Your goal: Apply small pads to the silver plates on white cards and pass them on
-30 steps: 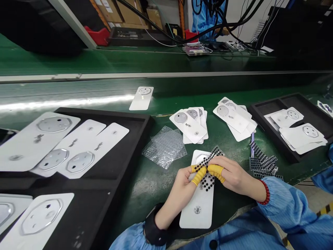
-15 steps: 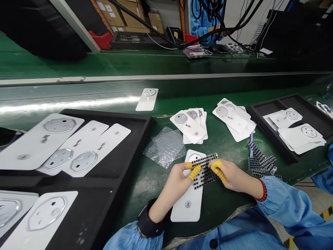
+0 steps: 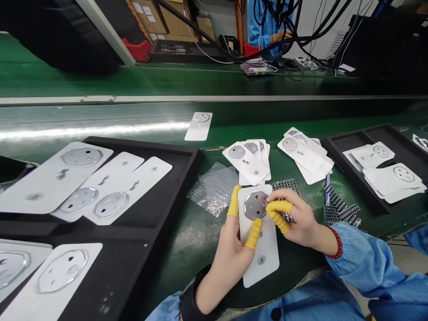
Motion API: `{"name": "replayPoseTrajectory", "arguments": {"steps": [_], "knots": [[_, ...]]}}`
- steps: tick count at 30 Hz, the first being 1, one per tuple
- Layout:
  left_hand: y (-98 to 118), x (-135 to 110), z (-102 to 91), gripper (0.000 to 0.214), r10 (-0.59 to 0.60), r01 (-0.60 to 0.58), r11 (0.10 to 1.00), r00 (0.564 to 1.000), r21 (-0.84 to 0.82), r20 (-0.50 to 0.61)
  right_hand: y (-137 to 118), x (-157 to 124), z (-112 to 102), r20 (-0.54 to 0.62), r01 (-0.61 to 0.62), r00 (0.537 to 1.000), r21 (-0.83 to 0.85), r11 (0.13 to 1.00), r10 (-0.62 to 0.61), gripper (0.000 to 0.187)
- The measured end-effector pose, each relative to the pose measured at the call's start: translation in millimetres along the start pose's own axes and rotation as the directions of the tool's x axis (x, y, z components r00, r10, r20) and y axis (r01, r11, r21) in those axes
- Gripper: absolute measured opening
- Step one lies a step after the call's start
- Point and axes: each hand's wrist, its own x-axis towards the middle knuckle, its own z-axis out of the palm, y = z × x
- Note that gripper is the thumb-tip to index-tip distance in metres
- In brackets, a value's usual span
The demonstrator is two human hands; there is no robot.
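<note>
A white rectangular panel (image 3: 264, 263), with a silver octagonal plate (image 3: 254, 204) at its far end, lies tilted in front of me. My left hand (image 3: 234, 245) grips its left edge, yellow-cotted thumb on the face and a finger along the side. At the right edge of the silver plate, my right hand (image 3: 296, 216) has its thumb and index finger, in yellow cots, pinched together; whatever is between them is too small to name. Partly behind that hand, a sheet of black dots (image 3: 286, 185) rests on the bench. More dotted strips (image 3: 341, 209) lie farther right.
Bubble wrap (image 3: 216, 187) lies left of the panel. Two stacks of similar panels (image 3: 247, 162) (image 3: 304, 156) sit beyond it. Black trays (image 3: 180, 156) (image 3: 383, 207) holding panels flank the work area. A single panel (image 3: 198, 127) lies farther back. Cables (image 3: 284, 31) hang overhead; a person (image 3: 264, 26) stands opposite.
The dotted sheet has left both hands and now lies on the bench. My left hand has taken hold of the panel, which is turned slightly; my right fingers have come to its silver plate.
</note>
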Motion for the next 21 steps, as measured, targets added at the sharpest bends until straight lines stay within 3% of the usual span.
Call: {"name": "replayPoseTrajectory", "arguments": {"steps": [3,7,13,21], "knots": [[-5,-4,0.7,0.071,0.034,-0.035,0.999,0.996,0.015,0.082,-1,1,12,-0.035,0.112,0.993,-0.111,0.987,-0.117,0.018],[-10,-8,1.7,0.077,0.03,-0.029,1.0,0.993,-0.006,0.117,0,-3,14,0.006,0.242,0.969,-0.212,0.947,-0.246,0.018],[-4,-10,1.8,0.064,-0.079,0.084,0.996,0.989,-0.032,0.127,0,-10,7,0.104,0.254,0.967,-0.266,0.93,-0.234,0.02],[1,-11,3.0,0.051,-0.095,0.108,0.992,0.981,-0.071,0.169,0,-18,0,0.187,0.3,0.948,-0.247,0.921,-0.259,0.017]]}}
